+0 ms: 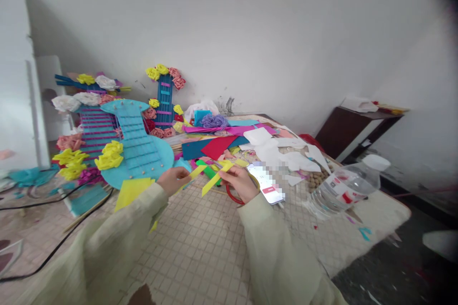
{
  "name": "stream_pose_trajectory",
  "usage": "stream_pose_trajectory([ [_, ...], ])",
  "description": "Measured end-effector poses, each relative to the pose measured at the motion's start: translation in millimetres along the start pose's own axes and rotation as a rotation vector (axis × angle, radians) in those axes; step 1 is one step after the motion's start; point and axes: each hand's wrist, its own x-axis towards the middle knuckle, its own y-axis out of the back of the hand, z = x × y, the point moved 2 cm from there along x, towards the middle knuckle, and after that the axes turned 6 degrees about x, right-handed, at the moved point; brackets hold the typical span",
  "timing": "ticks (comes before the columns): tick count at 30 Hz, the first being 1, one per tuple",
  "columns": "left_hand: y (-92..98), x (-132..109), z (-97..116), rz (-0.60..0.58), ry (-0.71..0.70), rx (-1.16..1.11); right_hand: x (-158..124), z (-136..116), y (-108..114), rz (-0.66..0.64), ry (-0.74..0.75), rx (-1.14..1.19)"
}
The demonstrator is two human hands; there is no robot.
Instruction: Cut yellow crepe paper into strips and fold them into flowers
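Above the tiled-pattern table, my left hand (174, 180) pinches a yellow paper strip (196, 172). Close by, my right hand (242, 182) grips another yellow strip (212, 185), which crosses a further yellow piece at the fingertips. The two hands are a short way apart. A yellow sheet (131, 192) lies beside my left wrist. Behind the strips is a bright green object (209, 170), partly covered. Part of a red ring (233, 197) shows under my right hand; what it belongs to is hidden. A lit phone (267, 184) lies right of that hand.
A blue guitar-shaped board (138, 150) with strings leans at left among paper flowers (109, 155). Coloured sheets (218, 147) and white paper scraps (272, 150) cover the back. A large plastic bottle (343, 188) lies at right. A black cable (53, 252) runs across the left.
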Motion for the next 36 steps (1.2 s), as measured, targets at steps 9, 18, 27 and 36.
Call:
stream_pose_trajectory([
  [9, 5.6, -65.6, 17.1, -0.062, 0.075, -0.653, -20.1, -1.6, -33.4, -0.306, -0.088, -0.124],
  [18, -5.6, -76.3, -3.0, 0.119, 0.087, -0.689, -29.8, 9.4, -47.8, -0.375, -0.072, -0.124],
  [27, -15.6, -73.9, -5.3, 0.03, 0.081, -0.629, -28.8, 18.5, -50.7, -0.326, -0.085, -0.128],
  [36, -22.0, -73.8, -8.0, 0.034, 0.181, -0.581, -31.5, 21.2, -51.9, -0.359, -0.118, -0.152],
])
